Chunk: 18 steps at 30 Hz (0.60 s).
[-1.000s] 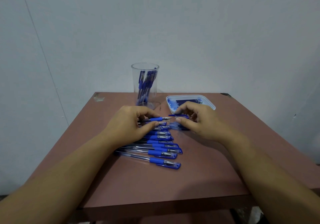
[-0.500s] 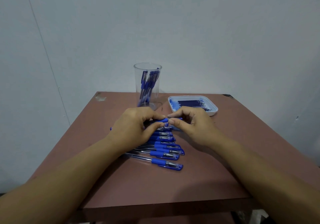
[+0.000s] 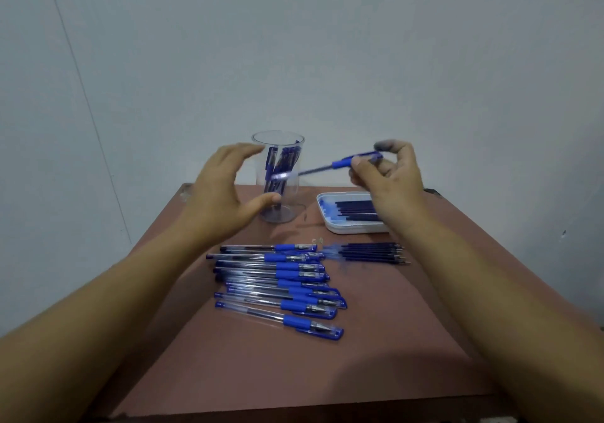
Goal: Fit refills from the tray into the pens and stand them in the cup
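From the head view, the right hand (image 3: 389, 174) is up above the table, thumb and fingertips pinching a clear-barrelled pen with a blue grip (image 3: 340, 163) at its grip end. One fingertip is smudged dark. The pen lies nearly level in the air, its blurred far end pointing left and showing in front of the tall clear plastic cup (image 3: 278, 213). That cup stands at the back of the reddish-brown table (image 3: 294, 373) with several blue pens upright inside. The left hand (image 3: 222, 200) is spread wide in a loose curve just left of the cup, thumb low and fingers near the rim; I cannot tell whether it touches. Right of the cup sits the white shallow tray (image 3: 330, 226), dark blue refills (image 3: 356, 208) lying in it. In front of the tray, a small bundle of loose refills (image 3: 372, 252) rests on the table, and beside it, to the left, a row of clear pens with blue grips (image 3: 281, 285) lies side by side.
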Available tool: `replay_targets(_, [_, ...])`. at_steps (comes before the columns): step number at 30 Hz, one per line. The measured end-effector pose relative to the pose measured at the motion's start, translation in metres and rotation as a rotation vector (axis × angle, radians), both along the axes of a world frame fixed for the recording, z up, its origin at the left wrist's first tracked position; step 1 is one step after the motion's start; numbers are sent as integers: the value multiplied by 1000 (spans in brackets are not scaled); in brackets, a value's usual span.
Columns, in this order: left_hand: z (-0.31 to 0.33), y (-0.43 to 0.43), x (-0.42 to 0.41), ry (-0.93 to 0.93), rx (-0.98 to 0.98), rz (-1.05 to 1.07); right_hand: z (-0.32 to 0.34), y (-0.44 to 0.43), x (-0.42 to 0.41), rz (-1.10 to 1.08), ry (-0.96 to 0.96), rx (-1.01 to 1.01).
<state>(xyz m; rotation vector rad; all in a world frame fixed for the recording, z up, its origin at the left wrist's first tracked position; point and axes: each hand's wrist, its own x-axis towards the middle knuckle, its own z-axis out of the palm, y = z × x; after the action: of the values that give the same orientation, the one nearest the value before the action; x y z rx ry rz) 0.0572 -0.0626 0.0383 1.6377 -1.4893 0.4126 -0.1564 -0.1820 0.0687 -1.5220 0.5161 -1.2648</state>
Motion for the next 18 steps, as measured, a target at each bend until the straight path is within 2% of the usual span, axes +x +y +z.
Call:
replay_targets(3, [11,-13,21,-80,81,53,25,-17,10,-54,-72,-46])
replay_targets(6, [15,-26,33,-135,128,61,41,-33,24,-117,-39,-123])
replay_targets(11, [8,-39,36,-179,149,50,44,-50,52,-199,162,-342])
replay_targets(18, [1,-44,34,-201,105,60,26,-51,82,-149,398,-542])
